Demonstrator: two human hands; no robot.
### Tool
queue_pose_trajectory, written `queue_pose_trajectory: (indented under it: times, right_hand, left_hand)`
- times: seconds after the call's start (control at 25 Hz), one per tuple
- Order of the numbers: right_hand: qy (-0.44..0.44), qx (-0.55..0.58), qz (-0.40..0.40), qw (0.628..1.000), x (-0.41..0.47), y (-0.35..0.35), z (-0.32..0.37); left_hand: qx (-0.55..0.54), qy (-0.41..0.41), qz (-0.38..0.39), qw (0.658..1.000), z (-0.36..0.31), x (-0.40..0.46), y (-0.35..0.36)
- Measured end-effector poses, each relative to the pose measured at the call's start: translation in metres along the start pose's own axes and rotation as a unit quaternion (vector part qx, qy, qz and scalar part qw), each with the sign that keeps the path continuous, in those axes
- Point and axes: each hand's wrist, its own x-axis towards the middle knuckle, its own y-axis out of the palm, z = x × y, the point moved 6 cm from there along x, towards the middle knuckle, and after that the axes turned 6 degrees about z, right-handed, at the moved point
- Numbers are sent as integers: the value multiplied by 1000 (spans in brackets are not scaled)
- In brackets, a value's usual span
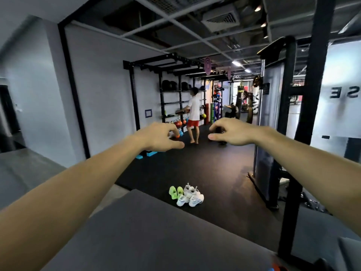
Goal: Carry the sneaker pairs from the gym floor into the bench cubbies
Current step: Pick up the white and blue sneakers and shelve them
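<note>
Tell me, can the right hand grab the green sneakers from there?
Probably not yet. The right hand is stretched out in the air, holding nothing, while the green sneakers sit low on the black floor past the grey bench top. Nothing blocks them; they just look too far down.

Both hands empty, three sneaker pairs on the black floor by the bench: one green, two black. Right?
Wrong on colour. The head view shows one green pair and two white pairs, not black. Left hand and right hand are empty.
</note>
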Motion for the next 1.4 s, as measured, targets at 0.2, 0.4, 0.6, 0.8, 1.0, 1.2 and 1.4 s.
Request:
queue_pose_trajectory:
  times: [0.2, 0.4, 0.6, 0.8, 1.0, 1.2, 1.4]
  right_hand:
    - [19, -10, -10, 1000, 126, 11, -65]
    - [23, 11, -8, 1000, 270, 14, -119]
    - [24, 19, 15, 999, 397, 40, -161]
    - [35, -1, 10, 999, 524, 63, -215]
    - [73, 20, -3, 997, 651, 76, -279]
    - [107, 16, 2, 994, 758, 92, -350]
    - [115, 16, -10, 993, 877, 107, -433]
  left_hand:
    - [-10, 29, -15, 999, 63, 129, 19]
    - [-16, 34, -18, 999, 130, 262, 21]
    - [-2, 32, -8, 999, 198, 379, 41]
    - [-21, 53, -1, 998, 269, 509, 72]
    - [-19, 82, 12, 996, 335, 655, 94]
    - [-40, 118, 31, 992, 379, 777, 130]
    - [-51, 124, 32, 990, 430, 911, 162]
